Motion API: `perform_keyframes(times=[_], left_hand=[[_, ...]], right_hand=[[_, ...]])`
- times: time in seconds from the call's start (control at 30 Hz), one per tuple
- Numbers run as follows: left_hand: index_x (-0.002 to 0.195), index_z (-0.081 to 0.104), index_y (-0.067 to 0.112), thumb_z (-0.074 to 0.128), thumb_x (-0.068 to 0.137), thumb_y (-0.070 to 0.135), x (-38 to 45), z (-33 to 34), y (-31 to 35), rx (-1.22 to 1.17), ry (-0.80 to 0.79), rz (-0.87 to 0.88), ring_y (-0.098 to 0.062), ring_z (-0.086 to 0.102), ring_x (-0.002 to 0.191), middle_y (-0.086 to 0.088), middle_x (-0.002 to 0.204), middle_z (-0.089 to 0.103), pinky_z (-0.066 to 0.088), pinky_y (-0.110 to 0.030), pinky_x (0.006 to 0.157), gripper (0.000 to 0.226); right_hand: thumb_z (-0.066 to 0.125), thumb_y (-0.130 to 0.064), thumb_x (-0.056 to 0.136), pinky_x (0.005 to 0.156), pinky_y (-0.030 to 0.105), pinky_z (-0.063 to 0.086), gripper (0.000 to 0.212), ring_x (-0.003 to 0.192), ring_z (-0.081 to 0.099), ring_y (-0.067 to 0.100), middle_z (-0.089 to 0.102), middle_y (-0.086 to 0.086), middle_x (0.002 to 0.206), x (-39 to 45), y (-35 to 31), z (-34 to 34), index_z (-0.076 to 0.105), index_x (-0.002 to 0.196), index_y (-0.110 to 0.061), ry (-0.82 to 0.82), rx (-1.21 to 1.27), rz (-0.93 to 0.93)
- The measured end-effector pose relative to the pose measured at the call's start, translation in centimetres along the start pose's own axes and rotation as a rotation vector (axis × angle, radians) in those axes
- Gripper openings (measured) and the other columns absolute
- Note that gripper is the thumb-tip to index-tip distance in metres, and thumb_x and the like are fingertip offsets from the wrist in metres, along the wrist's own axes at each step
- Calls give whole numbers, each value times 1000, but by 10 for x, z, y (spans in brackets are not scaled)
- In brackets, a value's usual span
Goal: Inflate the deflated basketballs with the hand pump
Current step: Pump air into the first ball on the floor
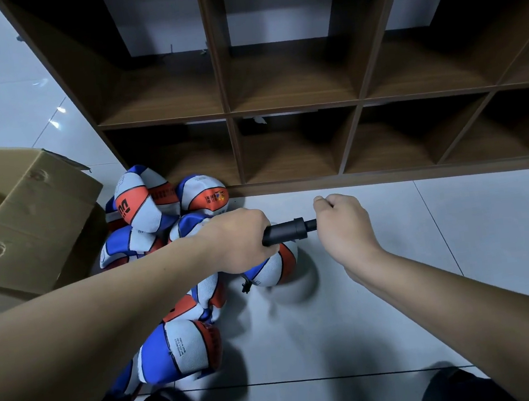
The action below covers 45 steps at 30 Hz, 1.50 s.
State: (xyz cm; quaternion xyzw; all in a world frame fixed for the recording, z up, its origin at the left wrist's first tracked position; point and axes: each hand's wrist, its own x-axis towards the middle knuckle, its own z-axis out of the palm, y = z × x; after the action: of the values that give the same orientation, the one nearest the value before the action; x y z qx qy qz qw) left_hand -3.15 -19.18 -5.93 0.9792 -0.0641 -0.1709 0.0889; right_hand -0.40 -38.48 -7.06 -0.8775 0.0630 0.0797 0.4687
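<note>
Left hand (241, 238) is wrapped tight around the barrel of the black hand pump (287, 231), and the right hand (344, 224) is closed in a fist around the handle end, which is hidden inside the fist, so only a short bit of the rod shows between barrel and fist. The pump lies pretty much level, held just above a rounder-looking basketball (276, 266) on the floor, and I can't tell from here whether the needle is actually in it. Over on the left there's a cardboard box (27, 218) with its flaps open, sitting right up against the heap of deflated basketballs (149, 202), all blue, white and orange and folded in on themselves. One near the top has big dark letters on an orange panel that I can't make out, another (204, 195) has a small logo and some print too tiny to read, and the one closest to the person (181, 349) has a few lines of small black text, also unreadable. The heap butts against the bottom edge of the wooden cubby shelf (292, 109), whose open compartments run across the whole back. To the right of the hands the grey tiled floor (455, 229) stretches out up to the shelf base.
</note>
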Motion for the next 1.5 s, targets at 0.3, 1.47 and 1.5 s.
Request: perform_keyframes(times=[0.3,1.47,1.5], left_hand=[[78,63,24,63,95,50,2,3,3,-16,-4,61,-19,63,61,2,63,60,55,-38,61,30],[71,54,22,62,97,44,2,-6,-4,-21,38,-45,-16,50,54,2,62,53,38,-29,52,35],[70,54,22,62,97,44,2,-6,-3,-22,43,-42,-17,51,55,1,62,54,39,-29,52,36]], right_hand=[[47,-30,110,61,39,31,45,65,41,24,43,1,66,-10,1,10,37,69,-14,-31,-22,-60],[50,-17,95,60,40,21,40,62,25,24,27,-3,58,21,-3,-28,27,63,-20,133,119,84],[50,-18,97,60,39,22,40,62,27,24,28,-3,59,20,-3,-27,28,64,-19,129,112,80]])
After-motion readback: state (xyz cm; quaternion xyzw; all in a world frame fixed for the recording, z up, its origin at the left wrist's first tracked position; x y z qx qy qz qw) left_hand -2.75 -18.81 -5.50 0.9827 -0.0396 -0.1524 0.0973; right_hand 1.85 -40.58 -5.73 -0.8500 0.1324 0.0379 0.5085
